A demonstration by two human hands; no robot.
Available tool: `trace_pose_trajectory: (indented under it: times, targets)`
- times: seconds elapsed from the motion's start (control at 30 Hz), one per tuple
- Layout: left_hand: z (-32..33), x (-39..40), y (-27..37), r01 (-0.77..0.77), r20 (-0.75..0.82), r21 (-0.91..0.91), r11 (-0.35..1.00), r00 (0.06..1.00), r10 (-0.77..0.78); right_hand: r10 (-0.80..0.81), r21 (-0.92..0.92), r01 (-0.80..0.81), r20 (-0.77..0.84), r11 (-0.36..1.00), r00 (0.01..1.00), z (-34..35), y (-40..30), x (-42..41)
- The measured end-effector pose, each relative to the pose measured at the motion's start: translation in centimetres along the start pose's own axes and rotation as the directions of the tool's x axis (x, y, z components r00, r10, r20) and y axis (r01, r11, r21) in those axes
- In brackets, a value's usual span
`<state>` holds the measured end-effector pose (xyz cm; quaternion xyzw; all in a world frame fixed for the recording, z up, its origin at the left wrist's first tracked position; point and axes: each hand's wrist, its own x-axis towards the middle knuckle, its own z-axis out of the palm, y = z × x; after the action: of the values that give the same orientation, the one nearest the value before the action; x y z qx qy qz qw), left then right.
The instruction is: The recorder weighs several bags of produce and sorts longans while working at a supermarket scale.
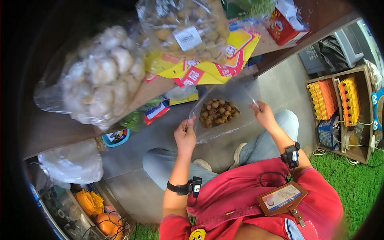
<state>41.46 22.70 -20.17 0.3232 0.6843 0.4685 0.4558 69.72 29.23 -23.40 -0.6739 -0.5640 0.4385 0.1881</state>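
Observation:
A clear plastic bag (211,133) hangs stretched between my two hands, above the grey tiled floor. Round brown fruits on stems, apparently longans (219,113), lie in the bag. My left hand (185,132) pinches the bag's left edge between thumb and fingers. At the opposite edge, my right hand (264,115) grips the plastic in the same way. Just beyond the bag, a filled bag of similar round fruits (207,36) with a barcode label rests on yellow and red printed packaging (210,76) on the wooden counter.
Garlic bulbs (105,70) fill a clear bag on the wooden counter (48,135). A red box (285,27) stands at its far right. Below are a blue basin (115,144) and leafy greens (132,121). Egg trays (322,99) sit in a wooden cabinet (364,120) at right.

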Motion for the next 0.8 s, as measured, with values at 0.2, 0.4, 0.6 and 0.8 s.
trace_pose_trajectory:
  times: [0.2, 0.4, 0.6, 0.8]
  targets:
    - [-4.6, -8.1, 8.6, 0.121, -0.078, -0.146, 0.982, 0.988, -0.134, -0.02, -0.044, 0.022, 0.031, 0.999, 0.999, -5.6, -11.3, -8.2]
    - [-11.1, -18.6, 24.9, 0.03, -0.127, -0.201, 0.979, 0.99, -0.057, -0.134, -0.066, 0.163, 0.315, 0.985, 0.94, -15.6, -28.7, -17.0]
    - [-16.3, -29.2, 43.0, -0.059, -0.206, -0.187, 0.981, 0.978, 0.019, -0.23, 0.111, 0.202, 0.519, 0.973, 0.823, -24.4, -43.6, -24.4]
    - [-22.2, -32.1, 59.2, -0.245, -0.373, -0.322, 0.914, 0.921, 0.116, -0.448, 0.314, 0.32, 0.649, 0.894, 0.615, -29.3, -59.7, -27.4]
